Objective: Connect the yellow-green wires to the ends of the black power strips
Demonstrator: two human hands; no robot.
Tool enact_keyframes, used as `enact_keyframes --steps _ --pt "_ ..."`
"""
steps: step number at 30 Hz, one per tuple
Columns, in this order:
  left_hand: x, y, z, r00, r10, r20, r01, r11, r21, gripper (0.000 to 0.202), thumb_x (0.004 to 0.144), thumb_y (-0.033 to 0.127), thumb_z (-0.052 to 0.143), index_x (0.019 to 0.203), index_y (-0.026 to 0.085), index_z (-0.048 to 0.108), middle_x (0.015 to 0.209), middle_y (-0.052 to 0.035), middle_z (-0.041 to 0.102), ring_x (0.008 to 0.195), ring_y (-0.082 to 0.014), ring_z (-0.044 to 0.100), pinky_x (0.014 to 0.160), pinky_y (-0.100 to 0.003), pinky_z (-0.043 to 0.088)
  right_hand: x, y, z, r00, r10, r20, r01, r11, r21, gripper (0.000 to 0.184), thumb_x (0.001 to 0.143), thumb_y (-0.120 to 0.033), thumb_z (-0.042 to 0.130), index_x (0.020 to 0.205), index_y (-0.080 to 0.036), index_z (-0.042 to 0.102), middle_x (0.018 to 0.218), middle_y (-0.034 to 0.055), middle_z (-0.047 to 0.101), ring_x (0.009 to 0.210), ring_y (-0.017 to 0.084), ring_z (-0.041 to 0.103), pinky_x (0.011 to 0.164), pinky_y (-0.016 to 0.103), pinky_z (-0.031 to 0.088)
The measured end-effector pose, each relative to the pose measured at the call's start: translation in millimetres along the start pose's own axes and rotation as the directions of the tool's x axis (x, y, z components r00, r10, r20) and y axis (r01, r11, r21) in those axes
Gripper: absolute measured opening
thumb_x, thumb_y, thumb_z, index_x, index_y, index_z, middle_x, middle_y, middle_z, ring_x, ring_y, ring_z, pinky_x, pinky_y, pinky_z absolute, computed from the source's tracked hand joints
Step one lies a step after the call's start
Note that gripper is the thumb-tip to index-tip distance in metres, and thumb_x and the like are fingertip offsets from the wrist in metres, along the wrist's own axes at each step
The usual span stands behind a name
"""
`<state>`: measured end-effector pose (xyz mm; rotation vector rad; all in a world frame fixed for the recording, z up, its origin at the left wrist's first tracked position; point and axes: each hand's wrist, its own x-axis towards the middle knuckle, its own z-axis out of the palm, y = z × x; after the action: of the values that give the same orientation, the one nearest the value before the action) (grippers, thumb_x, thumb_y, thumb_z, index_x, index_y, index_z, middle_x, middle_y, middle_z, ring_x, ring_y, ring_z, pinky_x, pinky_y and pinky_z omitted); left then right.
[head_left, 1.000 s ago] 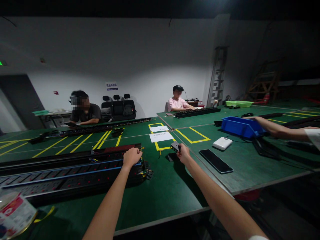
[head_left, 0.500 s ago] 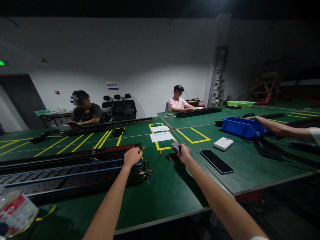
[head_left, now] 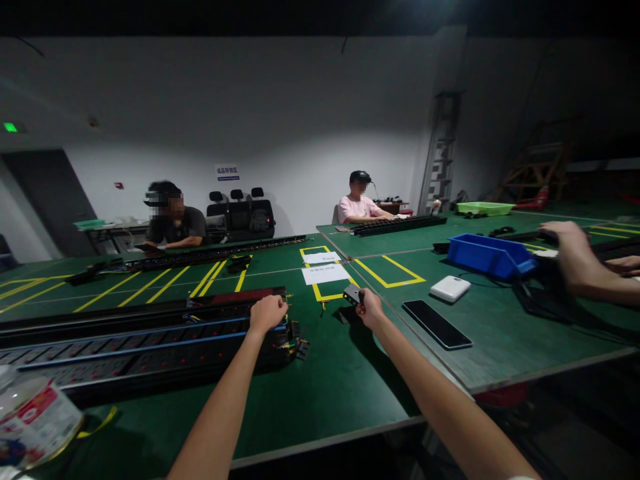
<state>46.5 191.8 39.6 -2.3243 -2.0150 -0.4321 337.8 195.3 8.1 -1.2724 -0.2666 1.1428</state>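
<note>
My left hand (head_left: 267, 313) is closed in a fist on the right end of a long black power strip (head_left: 140, 347) with blue rails and red dots, lying across the green table (head_left: 325, 387). Coloured wires stick out of that end. My right hand (head_left: 370, 308) is raised a little off the table and grips a small dark end cap (head_left: 353, 293) between its fingers. A second black piece (head_left: 344, 315) lies on the table just below it.
A black phone (head_left: 437, 323), a white box (head_left: 450, 288) and a blue bin (head_left: 487, 256) lie to the right. A co-worker's hand (head_left: 575, 260) hovers near the bin. Paper sheets (head_left: 325, 273) lie in a yellow square. A tin (head_left: 35, 423) stands at front left. Two people sit at the far side.
The co-worker's hand on the right has pulled back from the blue bin toward the right edge. My own hands have hardly moved.
</note>
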Motion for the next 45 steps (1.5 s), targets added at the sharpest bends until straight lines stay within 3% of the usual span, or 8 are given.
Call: enact_keyframes --steps 11,45 --pt "-2.3 3.8 -6.1 0.999 -0.018 0.033 0.018 1.0 -0.017 0.031 0.088 0.05 0.055 0.086 0.025 0.072 0.099 -0.0069 0.077 0.096 -0.0278 0.071 0.083 -0.036 0.052 1.4 1.5 -1.1 1.0 -0.002 -0.006 0.002 1.0 -0.009 0.011 0.09 -0.024 0.053 0.081 -0.021 0.048 0.05 -0.0077 0.04 0.036 0.006 0.034 0.032 0.013 0.027" --pt "-2.6 3.0 -5.8 0.999 -0.015 0.034 0.016 0.999 -0.029 0.023 0.083 0.046 0.061 0.084 0.026 0.072 0.101 -0.0057 0.076 0.095 -0.0275 0.071 0.084 -0.037 0.052 -5.3 -0.4 -0.3 1.0 -0.006 -0.001 0.006 1.0 -0.02 0.014 0.092 -0.021 0.052 0.079 -0.021 0.046 0.049 -0.0079 0.04 0.034 0.006 0.034 0.032 0.014 0.026"
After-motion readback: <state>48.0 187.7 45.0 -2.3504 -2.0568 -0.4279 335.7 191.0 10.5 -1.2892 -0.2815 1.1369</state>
